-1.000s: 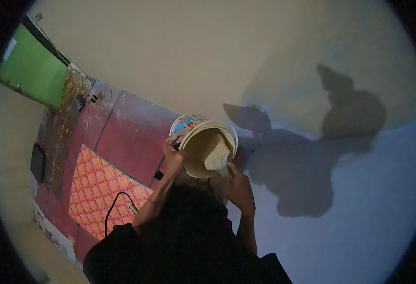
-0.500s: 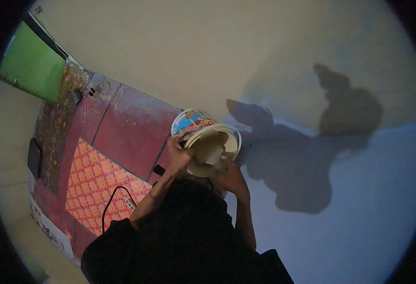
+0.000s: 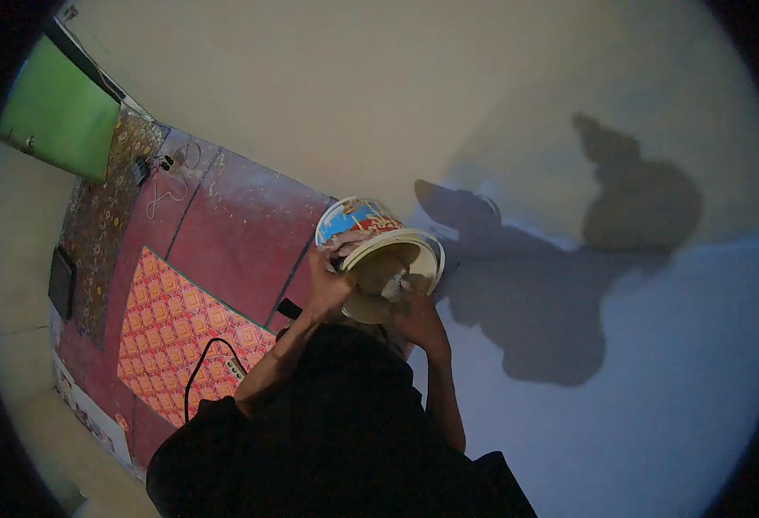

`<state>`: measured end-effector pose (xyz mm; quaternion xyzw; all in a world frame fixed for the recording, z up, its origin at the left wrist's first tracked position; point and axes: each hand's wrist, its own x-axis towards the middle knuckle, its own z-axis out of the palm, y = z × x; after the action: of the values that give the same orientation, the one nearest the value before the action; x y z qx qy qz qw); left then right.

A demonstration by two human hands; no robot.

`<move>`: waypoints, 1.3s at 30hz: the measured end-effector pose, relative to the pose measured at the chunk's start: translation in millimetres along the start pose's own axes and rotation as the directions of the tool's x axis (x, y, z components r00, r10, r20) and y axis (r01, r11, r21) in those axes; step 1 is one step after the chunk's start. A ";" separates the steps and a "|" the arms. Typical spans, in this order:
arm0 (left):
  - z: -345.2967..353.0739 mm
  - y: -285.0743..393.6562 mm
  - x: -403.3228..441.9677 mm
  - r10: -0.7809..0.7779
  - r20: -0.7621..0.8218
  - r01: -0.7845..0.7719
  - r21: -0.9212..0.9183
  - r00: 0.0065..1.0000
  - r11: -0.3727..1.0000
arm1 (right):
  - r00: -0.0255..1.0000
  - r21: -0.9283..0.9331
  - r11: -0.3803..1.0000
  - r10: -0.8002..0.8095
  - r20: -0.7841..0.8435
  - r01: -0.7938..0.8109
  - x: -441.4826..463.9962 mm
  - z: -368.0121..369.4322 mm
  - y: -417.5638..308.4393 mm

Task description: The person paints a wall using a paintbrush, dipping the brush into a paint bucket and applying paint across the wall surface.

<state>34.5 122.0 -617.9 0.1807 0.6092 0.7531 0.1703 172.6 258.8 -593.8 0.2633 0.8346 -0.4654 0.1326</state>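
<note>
A pale-rimmed bucket (image 3: 355, 223) with a blue, red and cream printed side is tilted in front of me, its mouth facing me. My left hand (image 3: 330, 283) grips the left edge of the bucket, thumb over the rim. At the lower right of the opening is my right hand (image 3: 417, 315), its fingers closed and reaching inside. A small whitish piece (image 3: 394, 287) shows at those fingertips. I cannot tell whether it is a tool, a cloth or a lump of material. The lower inside of the bucket is partly hidden by my hands.
A wall (image 3: 310, 95) rises ahead, beige above and bluish-white below at right, with my shadow on it. On the red floor (image 3: 233, 220) lie an orange patterned mat (image 3: 185, 332), a power strip (image 3: 236, 371) with a black cable, and more cords. A green panel (image 3: 60, 108) stands far left.
My right hand has shifted slightly inside the bucket. The bright patch seen in the opening is smaller now. My left hand keeps its grip on the rim.
</note>
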 end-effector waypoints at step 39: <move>-20.0 -87.9 8.8 -0.141 -0.548 0.176 0.013 0.824 0.984 | 0.989 0.207 0.978 0.015 -0.145 0.015 -35.6 -32.9 -11.9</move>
<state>20.4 126.7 -707.2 -0.0869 0.6686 0.7371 0.0462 196.1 270.3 -551.3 0.3091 0.7890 -0.5293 0.0430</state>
